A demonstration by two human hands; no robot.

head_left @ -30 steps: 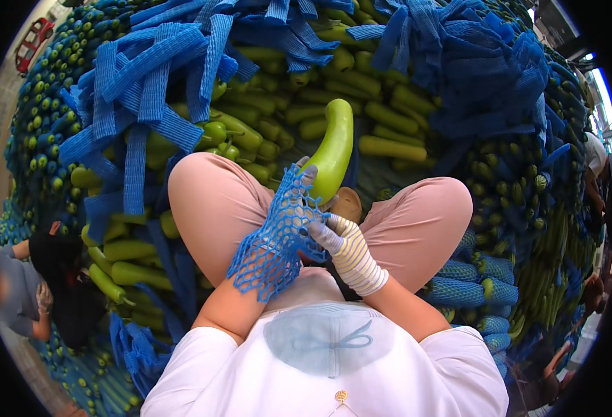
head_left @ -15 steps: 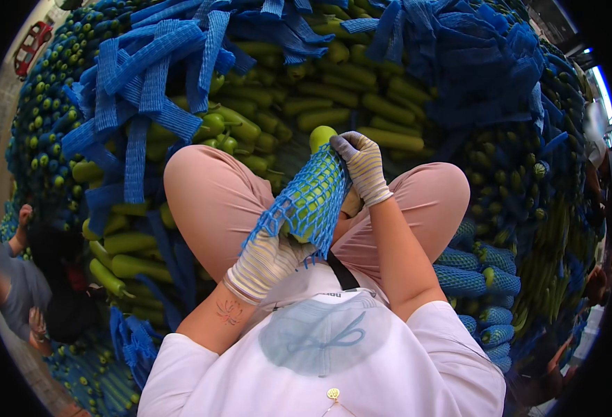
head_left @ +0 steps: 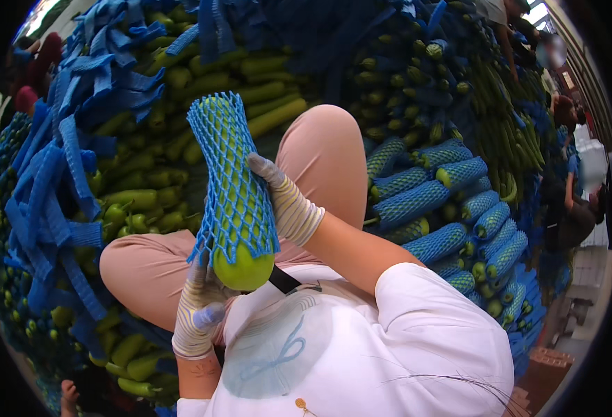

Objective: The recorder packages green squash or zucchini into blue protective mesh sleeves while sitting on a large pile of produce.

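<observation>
A long green gourd [head_left: 245, 270] in a blue foam net sleeve [head_left: 222, 160] is held up in front of my lap. The net covers most of its length, and its rounded near end sticks out bare. My right hand [head_left: 292, 208], in a striped grey-tipped glove, grips the netted right side, thumb on the mesh and fingers hidden behind. Under the near end, my left hand [head_left: 198, 313] in a matching glove cups the gourd from below and left; its fingers are partly hidden by the gourd and net.
Blue flattened net sleeves [head_left: 62, 160] heap up at the left. Loose green gourds [head_left: 139, 201] lie piled beyond my knees. Several netted gourds [head_left: 413, 203] are stacked at the right. Other people [head_left: 573, 208] are at the far right.
The view has turned toward the right. The net now covers most of the gourd, whose bare end points toward me. My right hand has moved from the far tip to the side.
</observation>
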